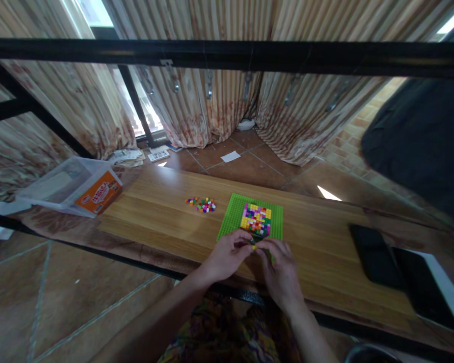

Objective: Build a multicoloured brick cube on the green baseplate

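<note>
My left hand (229,256) and my right hand (282,269) meet at the near edge of a green studded baseplate (230,214). Both are closed in a pinch. A small yellow toy brick (254,247) shows between their fingertips; anything else there is too small to make out. On the baseplate, just beyond my fingers, sits a dense block of multicoloured toy bricks (256,218). My hands cover part of the plate's near side. Left of the plate, loose coloured bricks (206,204) lie in a pile, with a smaller cluster (191,201) beside it.
A clear plastic box (60,186) with an orange label stands at the left end of the wooden board (155,222). Two dark flat devices (376,257) lie at the right. A black metal bar (227,56) crosses above, before the curtains (196,101).
</note>
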